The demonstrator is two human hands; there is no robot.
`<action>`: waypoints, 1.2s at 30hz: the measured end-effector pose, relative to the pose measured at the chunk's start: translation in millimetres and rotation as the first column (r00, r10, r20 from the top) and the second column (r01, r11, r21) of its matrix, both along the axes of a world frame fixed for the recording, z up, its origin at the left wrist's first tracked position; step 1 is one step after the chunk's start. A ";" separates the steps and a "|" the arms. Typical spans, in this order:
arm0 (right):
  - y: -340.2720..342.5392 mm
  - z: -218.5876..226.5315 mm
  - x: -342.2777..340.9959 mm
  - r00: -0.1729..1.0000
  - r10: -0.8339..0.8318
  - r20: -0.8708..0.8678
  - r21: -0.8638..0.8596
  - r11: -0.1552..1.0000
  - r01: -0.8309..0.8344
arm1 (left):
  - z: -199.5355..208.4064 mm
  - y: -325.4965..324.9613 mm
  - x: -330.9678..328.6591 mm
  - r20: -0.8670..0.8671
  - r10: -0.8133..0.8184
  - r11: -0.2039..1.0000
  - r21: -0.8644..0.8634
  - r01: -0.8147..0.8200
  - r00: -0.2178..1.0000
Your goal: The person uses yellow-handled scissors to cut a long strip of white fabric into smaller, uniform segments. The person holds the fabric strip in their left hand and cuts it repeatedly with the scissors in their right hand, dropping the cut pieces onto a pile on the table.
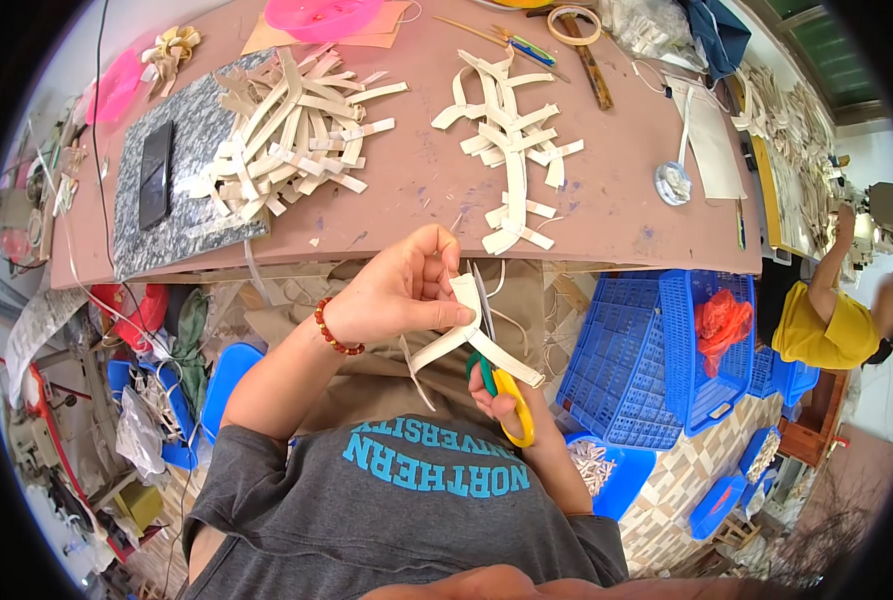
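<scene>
My left hand (398,283), with a beaded bracelet on the wrist, pinches a cream Y-shaped strap piece (463,328) just off the table's near edge. Two of its arms hang down and apart. In my right hand (499,402) is a pair of scissors (513,398) with green and yellow handles. The blades point up beside the strap piece and are partly hidden behind it, so whether they touch it I cannot tell. Beyond my hands, a row of similar strap pieces (516,165) lies on the table, and a larger heap (291,130) rests to its left.
The heap partly covers a grey marbled slab (191,240) bearing a black phone (155,175). Pink dishes (331,15), a tape roll (574,24) and a small white-filled dish (672,184) are on the brown table (406,190). Blue crates (616,360) stand right; a person in yellow (828,325) works beyond.
</scene>
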State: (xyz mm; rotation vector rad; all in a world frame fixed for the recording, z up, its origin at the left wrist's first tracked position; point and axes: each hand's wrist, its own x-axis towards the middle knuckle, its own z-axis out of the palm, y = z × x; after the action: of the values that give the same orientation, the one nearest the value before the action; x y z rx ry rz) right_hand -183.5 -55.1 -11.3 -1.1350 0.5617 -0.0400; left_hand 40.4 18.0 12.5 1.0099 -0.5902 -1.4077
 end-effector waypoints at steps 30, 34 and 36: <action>-19.9 -22.6 -28.9 0.957 -0.280 -0.074 -0.156 0.951 0.266 | -46.3 -117.7 -2.9 0.986 -0.150 0.939 0.165 -0.300 0.073; -19.9 -37.5 -32.3 0.931 -0.365 -0.025 -0.012 0.931 0.365 | -62.3 -114.7 4.8 0.972 0.044 0.950 0.030 -0.310 0.230; -19.5 -39.4 -28.5 0.935 -0.355 -0.028 -0.017 0.935 0.355 | -59.3 -107.8 6.9 0.919 0.135 0.943 -0.004 -0.333 0.371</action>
State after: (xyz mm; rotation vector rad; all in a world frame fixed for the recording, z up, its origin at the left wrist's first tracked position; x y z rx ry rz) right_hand -212.0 -74.6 -50.7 -1.0344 0.7898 -0.3395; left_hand 47.3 -89.8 -46.8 1.9704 -1.0657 -0.5065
